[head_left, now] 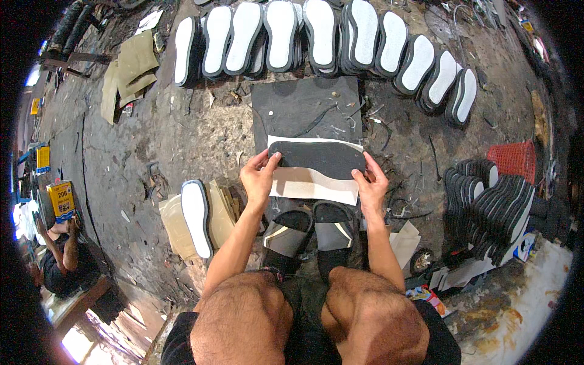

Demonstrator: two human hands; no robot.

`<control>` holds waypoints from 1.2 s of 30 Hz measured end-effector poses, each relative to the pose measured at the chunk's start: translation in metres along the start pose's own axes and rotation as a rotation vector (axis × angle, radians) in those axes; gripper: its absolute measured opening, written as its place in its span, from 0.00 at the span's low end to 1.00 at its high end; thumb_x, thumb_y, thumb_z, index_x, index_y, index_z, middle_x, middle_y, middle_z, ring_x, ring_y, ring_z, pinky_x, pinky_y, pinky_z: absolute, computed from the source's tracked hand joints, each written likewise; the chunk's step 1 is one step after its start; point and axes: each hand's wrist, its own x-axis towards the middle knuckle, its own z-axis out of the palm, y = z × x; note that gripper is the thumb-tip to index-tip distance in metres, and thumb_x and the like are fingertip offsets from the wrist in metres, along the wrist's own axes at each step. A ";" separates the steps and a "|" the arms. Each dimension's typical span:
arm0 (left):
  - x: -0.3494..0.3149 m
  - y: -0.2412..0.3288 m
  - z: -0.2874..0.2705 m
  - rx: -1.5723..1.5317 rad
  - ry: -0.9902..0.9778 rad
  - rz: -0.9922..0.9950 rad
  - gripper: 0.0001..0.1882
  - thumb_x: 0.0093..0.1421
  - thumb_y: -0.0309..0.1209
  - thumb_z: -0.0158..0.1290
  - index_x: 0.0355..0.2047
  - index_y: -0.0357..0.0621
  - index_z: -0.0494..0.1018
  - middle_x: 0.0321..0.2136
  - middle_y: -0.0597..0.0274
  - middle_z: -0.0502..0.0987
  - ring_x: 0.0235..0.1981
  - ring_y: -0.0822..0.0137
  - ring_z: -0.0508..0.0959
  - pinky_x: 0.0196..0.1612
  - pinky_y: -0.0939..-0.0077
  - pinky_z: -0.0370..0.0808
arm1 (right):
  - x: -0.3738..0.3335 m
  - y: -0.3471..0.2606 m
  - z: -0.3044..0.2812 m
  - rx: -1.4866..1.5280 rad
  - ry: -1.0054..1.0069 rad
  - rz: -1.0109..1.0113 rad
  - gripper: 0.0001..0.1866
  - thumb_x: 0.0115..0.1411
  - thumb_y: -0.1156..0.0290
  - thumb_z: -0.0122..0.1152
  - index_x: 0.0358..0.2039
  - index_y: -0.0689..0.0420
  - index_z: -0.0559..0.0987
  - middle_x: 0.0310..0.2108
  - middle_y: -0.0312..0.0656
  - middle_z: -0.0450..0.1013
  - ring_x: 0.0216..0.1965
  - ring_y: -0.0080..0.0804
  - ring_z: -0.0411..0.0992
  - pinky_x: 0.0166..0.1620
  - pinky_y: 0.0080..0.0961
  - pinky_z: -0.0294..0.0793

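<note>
Between my two hands a black shoe sole lies lengthwise on a pale sheet, over the near end of a dark flat mat. At the sole's left end my left hand grips it, the thumb on top and the fingers behind the edge. My right hand grips the right end likewise, its thumb near the sheet's edge. Part of the sheet sticks out below the sole, with a wavy line across it. My sandalled feet are just below.
Stacks of white-topped soles stand in an arc along the far side. One white-topped sole rests on brown sheets at left. Stacked black soles and a red basket are at right. Another person sits at far left.
</note>
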 end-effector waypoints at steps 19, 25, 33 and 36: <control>0.012 -0.010 0.008 0.325 0.042 0.246 0.21 0.56 0.35 0.69 0.48 0.38 0.82 0.34 0.57 0.80 0.29 0.69 0.80 0.34 0.75 0.76 | 0.008 0.002 0.008 -0.012 0.055 0.021 0.28 0.55 0.81 0.68 0.59 0.58 0.76 0.49 0.45 0.76 0.45 0.31 0.77 0.44 0.25 0.80; 0.007 0.006 0.010 0.485 -0.128 0.664 0.18 0.58 0.27 0.65 0.49 0.47 0.79 0.37 0.57 0.78 0.33 0.60 0.81 0.33 0.70 0.78 | 0.007 -0.003 0.014 -0.018 0.051 0.139 0.27 0.54 0.79 0.69 0.56 0.57 0.77 0.50 0.47 0.76 0.49 0.35 0.76 0.47 0.30 0.79; 0.042 0.029 0.034 0.633 -0.593 0.912 0.21 0.54 0.30 0.64 0.49 0.45 0.78 0.53 0.55 0.77 0.56 0.51 0.74 0.60 0.55 0.69 | 0.017 0.008 0.013 -0.286 0.091 -0.095 0.24 0.50 0.80 0.70 0.50 0.63 0.77 0.41 0.45 0.80 0.40 0.28 0.78 0.44 0.25 0.79; 0.042 0.032 0.039 0.655 -0.605 0.842 0.23 0.52 0.30 0.65 0.50 0.46 0.78 0.52 0.55 0.78 0.55 0.51 0.74 0.59 0.56 0.70 | 0.019 -0.018 0.011 -0.284 0.011 0.050 0.25 0.49 0.76 0.72 0.49 0.62 0.78 0.42 0.49 0.79 0.40 0.37 0.80 0.46 0.33 0.80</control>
